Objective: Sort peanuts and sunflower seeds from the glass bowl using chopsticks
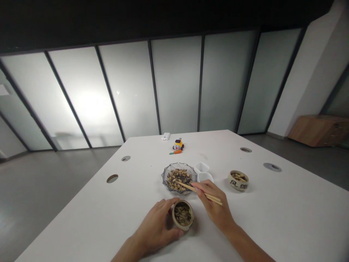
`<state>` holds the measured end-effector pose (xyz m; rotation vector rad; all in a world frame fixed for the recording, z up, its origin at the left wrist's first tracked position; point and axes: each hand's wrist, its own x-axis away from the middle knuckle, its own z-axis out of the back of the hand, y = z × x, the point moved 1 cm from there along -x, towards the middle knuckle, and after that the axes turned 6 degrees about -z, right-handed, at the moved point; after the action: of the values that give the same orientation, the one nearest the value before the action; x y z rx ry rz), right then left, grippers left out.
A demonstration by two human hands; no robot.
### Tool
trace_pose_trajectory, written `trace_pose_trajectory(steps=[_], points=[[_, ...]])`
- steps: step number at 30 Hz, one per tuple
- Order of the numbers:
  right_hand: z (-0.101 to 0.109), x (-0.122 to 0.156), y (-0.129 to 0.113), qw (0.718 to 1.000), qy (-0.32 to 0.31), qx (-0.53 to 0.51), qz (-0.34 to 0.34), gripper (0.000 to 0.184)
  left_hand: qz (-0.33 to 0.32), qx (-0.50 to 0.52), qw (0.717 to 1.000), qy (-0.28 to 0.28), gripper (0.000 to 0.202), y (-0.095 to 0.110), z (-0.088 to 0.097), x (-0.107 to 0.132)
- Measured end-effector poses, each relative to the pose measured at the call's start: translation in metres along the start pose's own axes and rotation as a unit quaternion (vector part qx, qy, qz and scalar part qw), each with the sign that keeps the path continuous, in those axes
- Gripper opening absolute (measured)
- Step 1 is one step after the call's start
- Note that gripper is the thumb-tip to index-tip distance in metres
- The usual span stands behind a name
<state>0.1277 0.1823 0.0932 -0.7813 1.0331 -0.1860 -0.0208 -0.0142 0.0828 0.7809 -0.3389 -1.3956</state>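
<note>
My left hand (156,227) is wrapped round the side of a small ceramic bowl (192,218) at the table's near side. Dark striped sunflower seeds (182,214) lie inside that bowl. My right hand (214,203) grips a pair of wooden chopsticks (208,197), their tips reaching down to the left. Those tips are among the seeds and nuts (177,176) in a scalloped glass bowl (165,182). Whether the chopsticks pinch a piece is too small to tell. To the right of my right hand stands another ceramic bowl (236,185) with dark lettering, containing peanuts (240,177).
Two white plastic dishes (202,167) sit just right of the glass bowl. Farther back on the white table (141,174) are a yellow toy vehicle (178,144), a toy carrot (176,152) and a white box-like device (165,136). Round cable holes (112,178) pierce the tabletop on both sides.
</note>
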Motion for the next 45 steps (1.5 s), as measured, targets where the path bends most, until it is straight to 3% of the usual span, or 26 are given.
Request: trace_pose_trajectory(steps=[19, 30, 38, 45], points=[[0.002, -0.001, -0.006, 1.000, -0.013, -0.003, -0.003, 0.024, -0.009, -0.001, 1.000, -0.003, 0.073, 0.004, 0.002, -0.001], [0.025, -0.013, 0.000, 0.996, 0.060, 0.044, -0.044, 0.024, 0.036, 0.015, 0.999, 0.010, 0.071, 0.003, 0.002, -0.001], [0.012, -0.009, -0.008, 1.000, 0.006, 0.006, -0.009, 0.024, 0.041, 0.008, 0.999, 0.010, 0.071, 0.002, 0.002, -0.002], [0.007, -0.005, -0.009, 1.000, -0.018, -0.018, -0.018, 0.025, 0.041, 0.008, 0.999, 0.011, 0.071, 0.004, 0.002, -0.003]])
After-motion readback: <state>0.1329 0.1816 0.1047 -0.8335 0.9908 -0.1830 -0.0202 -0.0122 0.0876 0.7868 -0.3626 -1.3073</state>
